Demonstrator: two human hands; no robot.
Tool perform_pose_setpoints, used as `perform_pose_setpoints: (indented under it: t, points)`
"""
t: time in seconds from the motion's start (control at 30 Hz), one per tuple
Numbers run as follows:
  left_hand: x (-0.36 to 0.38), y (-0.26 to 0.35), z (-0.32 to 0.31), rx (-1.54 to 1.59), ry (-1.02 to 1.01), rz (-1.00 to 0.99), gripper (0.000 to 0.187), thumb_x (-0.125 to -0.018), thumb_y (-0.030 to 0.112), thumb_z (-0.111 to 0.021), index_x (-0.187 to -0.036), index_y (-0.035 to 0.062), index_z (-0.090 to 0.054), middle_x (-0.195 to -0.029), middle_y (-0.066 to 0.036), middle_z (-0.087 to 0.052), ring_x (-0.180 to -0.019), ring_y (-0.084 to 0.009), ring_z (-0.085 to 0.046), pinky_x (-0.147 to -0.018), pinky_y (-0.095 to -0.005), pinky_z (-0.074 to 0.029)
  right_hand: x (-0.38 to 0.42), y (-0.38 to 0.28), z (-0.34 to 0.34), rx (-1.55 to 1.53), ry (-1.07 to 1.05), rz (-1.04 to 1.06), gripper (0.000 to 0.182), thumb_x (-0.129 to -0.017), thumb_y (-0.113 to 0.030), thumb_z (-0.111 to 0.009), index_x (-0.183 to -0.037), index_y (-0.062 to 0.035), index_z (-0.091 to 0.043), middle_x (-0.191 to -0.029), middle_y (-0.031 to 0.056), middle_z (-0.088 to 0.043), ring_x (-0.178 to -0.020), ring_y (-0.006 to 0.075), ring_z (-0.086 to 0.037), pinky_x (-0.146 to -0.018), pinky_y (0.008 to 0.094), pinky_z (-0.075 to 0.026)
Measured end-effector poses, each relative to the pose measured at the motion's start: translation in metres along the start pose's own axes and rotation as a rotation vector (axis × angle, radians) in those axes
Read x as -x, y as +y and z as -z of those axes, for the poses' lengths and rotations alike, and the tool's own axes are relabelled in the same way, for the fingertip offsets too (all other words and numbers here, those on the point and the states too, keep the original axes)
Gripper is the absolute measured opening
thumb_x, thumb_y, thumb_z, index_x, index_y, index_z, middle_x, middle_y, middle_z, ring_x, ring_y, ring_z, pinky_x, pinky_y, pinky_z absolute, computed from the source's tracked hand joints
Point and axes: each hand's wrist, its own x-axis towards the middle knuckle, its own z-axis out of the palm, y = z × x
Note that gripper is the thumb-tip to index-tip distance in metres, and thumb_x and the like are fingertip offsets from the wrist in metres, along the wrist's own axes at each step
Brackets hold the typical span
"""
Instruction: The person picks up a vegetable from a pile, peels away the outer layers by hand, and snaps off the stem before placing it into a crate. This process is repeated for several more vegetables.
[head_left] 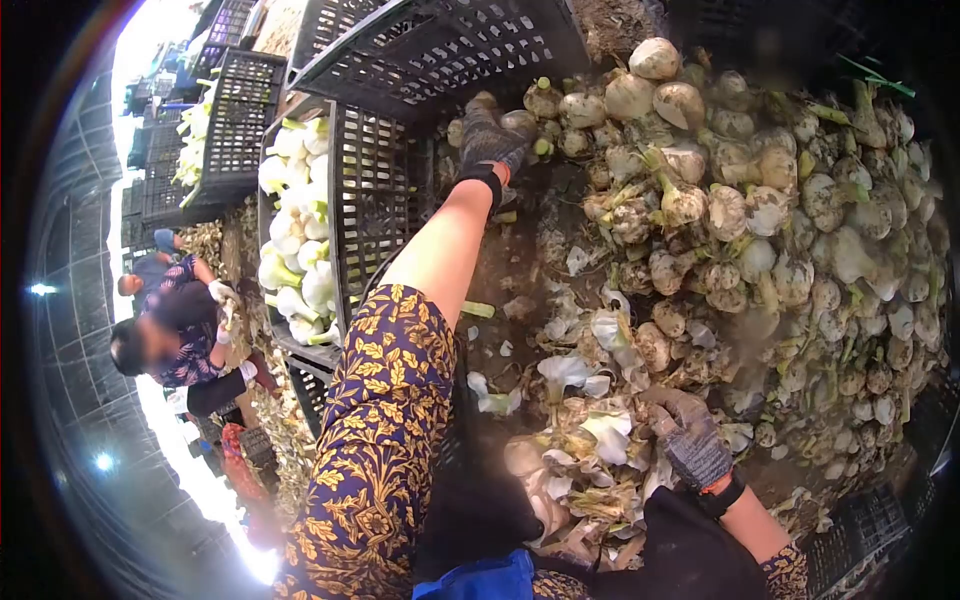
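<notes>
My left hand point(492, 143), in a grey glove, reaches far forward beside the black crate wall. Its fingers are closed around a garlic bulb point(518, 122) at the edge of the heap. Closer to my body, my right hand point(690, 437), also gloved, is over the loose garlic skins point(605, 437). The fingers of that hand are curled, and whatever they may hold is hidden. A large heap of soil-stained garlic bulbs point(750, 210) with short stems spreads in front and to the right.
A black crate point(375, 170) stands left of my left forearm, with trimmed white garlic point(300, 235) beyond it. Another black crate point(450, 55) lies across the top. Further left, a person point(180, 340) in white gloves sits near more crates point(240, 125).
</notes>
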Motion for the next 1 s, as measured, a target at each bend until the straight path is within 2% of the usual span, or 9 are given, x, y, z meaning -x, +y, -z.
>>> perform_pose_setpoints:
  t: [0.03,0.1,0.23,0.3,0.37,0.6,0.73,0.8,1.0]
  points:
    - [0.003,0.002,-0.001,0.001,-0.001,0.001,0.048,-0.068,0.028,-0.071,-0.102,0.0043,-0.048,-0.111,-0.015,-0.049,-0.097,-0.0262,-0.052,-0.081,-0.0361,-0.044,0.001,0.0,0.0,0.001,0.0,0.009,0.027,-0.086,-0.017,-0.05,-0.107,-0.0024,-0.056,-0.09,0.0097,-0.061,-0.081,0.0168,-0.057,-0.073,0.0281,-0.045]
    - [0.038,0.066,-0.002,-0.936,-0.128,-0.017,0.049,-0.069,0.026,-0.069,-0.107,0.0022,-0.048,-0.115,-0.019,-0.049,-0.1,-0.0285,-0.052,-0.081,-0.037,-0.044,-0.002,0.018,-0.003,-0.002,-0.006,0.027,0.027,-0.086,-0.018,-0.05,-0.107,-0.0021,-0.056,-0.091,0.0103,-0.061,-0.082,0.0176,-0.058,-0.073,0.0289,-0.045]
    - [0.058,0.07,0.002,-0.894,-0.208,0.079,0.06,-0.067,0.029,-0.068,-0.117,0.0038,-0.046,-0.108,-0.02,-0.053,-0.104,-0.0319,-0.052,-0.086,-0.0379,-0.042,0.004,0.029,-0.003,-0.005,-0.009,0.008,0.028,-0.086,-0.021,-0.05,-0.105,-0.0013,-0.058,-0.091,0.0113,-0.062,-0.083,0.0206,-0.059,-0.074,0.031,-0.045]
    - [0.077,0.081,0.006,-0.618,-0.174,0.166,0.061,-0.067,0.03,-0.067,-0.119,0.0052,-0.046,-0.11,-0.02,-0.052,-0.107,-0.0315,-0.05,-0.088,-0.0365,-0.041,0.001,0.03,-0.004,-0.02,0.035,0.064,0.027,-0.085,-0.022,-0.051,-0.1,-0.0009,-0.059,-0.089,0.0105,-0.063,-0.081,0.0206,-0.059,-0.074,0.0315,-0.046]
    - [0.097,0.062,0.008,-0.504,-0.095,-0.043,0.054,-0.074,0.029,-0.064,-0.118,0.0049,-0.046,-0.111,-0.016,-0.053,-0.103,-0.0259,-0.052,-0.085,-0.0336,-0.042,-0.01,0.024,-0.002,-0.28,-0.154,-0.242,0.027,-0.083,-0.022,-0.054,-0.098,-0.0007,-0.06,-0.089,0.0101,-0.063,-0.083,0.0209,-0.059,-0.075,0.031,-0.046]
    - [0.263,0.124,-0.004,0.368,-0.453,0.725,0.041,-0.089,0.04,-0.045,-0.118,0.0108,-0.047,-0.102,-0.006,-0.056,-0.089,-0.0145,-0.056,-0.066,-0.0283,-0.051,-0.044,-0.014,-0.003,0.136,0.352,0.401,0.032,-0.085,-0.022,-0.054,-0.107,0.0007,-0.056,-0.099,0.0127,-0.06,-0.092,0.0194,-0.057,-0.083,0.0289,-0.043]
    - [0.319,0.131,-0.009,-0.176,-0.409,-0.217,0.028,-0.091,0.01,-0.038,-0.115,-0.0022,-0.044,-0.118,-0.021,-0.042,-0.111,-0.0335,-0.041,-0.096,-0.0383,-0.033,-0.041,-0.01,0.0,0.081,0.312,0.279,0.026,-0.083,-0.017,-0.056,-0.104,-0.0007,-0.056,-0.096,0.0122,-0.061,-0.088,0.0205,-0.058,-0.08,0.031,-0.044]
    - [0.334,0.131,-0.005,-0.214,-0.451,-0.228,0.029,-0.09,0.01,-0.038,-0.116,-0.002,-0.044,-0.118,-0.021,-0.043,-0.111,-0.0338,-0.042,-0.096,-0.0386,-0.033,-0.032,-0.019,-0.002,-0.379,0.235,0.117,0.024,-0.084,-0.013,-0.057,-0.104,0.0003,-0.056,-0.094,0.0087,-0.061,-0.086,0.0156,-0.057,-0.078,0.0273,-0.044]
    - [0.351,0.133,-0.006,-0.231,-0.451,-0.281,0.036,-0.082,0.001,-0.044,-0.119,-0.0009,-0.043,-0.121,-0.02,-0.043,-0.113,-0.0352,-0.04,-0.099,-0.0425,-0.03,-0.023,-0.011,-0.004,-0.531,0.208,0.116,0.026,-0.084,-0.011,-0.058,-0.105,0.0034,-0.055,-0.095,0.0069,-0.061,-0.083,0.0108,-0.055,-0.074,0.0251,-0.045]
